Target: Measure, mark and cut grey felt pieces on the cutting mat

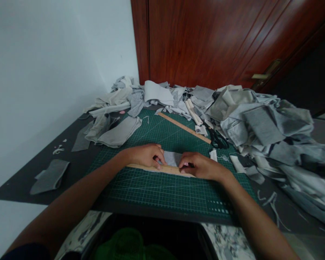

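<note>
A wooden ruler (169, 169) lies crosswise over a piece of grey fabric (171, 157) on the green cutting mat (151, 191). My left hand (148, 156) has its thumb and bent fingers closed at the ruler's left part, where ruler and cloth meet. On the right part, my right hand (197, 165) is closed in the same way, fingers curled against ruler and cloth. A small pink spot shows between its fingers; I cannot tell what it is. The fabric's pale edge peeks out along the near side of the ruler. Both palms are hidden.
A second wooden ruler (184, 127) lies slanted on the mat's far part. Black scissors (218, 139) rest by its right end. Heaped grey and white fabric scraps (260, 119) border the back and right. Folded cloth (51, 176) lies at left, before a white wall and wooden door (200, 43).
</note>
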### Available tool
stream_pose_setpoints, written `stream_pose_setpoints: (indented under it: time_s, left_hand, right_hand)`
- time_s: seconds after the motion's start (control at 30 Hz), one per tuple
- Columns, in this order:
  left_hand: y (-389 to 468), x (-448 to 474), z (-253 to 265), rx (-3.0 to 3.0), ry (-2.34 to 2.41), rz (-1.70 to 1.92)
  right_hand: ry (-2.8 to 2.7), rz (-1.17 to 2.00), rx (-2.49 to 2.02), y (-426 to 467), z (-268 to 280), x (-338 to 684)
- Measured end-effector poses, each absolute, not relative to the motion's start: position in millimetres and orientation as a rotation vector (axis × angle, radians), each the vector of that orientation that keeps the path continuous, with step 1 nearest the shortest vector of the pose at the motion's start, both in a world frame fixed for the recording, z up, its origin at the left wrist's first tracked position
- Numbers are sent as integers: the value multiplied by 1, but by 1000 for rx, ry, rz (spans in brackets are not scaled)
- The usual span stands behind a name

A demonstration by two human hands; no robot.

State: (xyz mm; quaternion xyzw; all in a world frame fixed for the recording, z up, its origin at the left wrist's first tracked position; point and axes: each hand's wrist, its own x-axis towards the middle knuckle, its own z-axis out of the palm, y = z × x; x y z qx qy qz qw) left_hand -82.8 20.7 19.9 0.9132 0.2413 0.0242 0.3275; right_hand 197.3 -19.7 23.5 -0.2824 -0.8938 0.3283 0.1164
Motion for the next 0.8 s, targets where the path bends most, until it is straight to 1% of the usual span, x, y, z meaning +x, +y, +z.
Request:
stream_pose_setpoints:
  time_s: [0.43, 0.8]
  left_hand:
    - [22, -83, 18, 2359, 640, 77]
    - [23, -84, 17, 2373, 634, 93]
  right_hand:
    - [-2585, 993, -833, -19, 20, 198]
    - [-2622, 959, -798, -17, 22, 199]
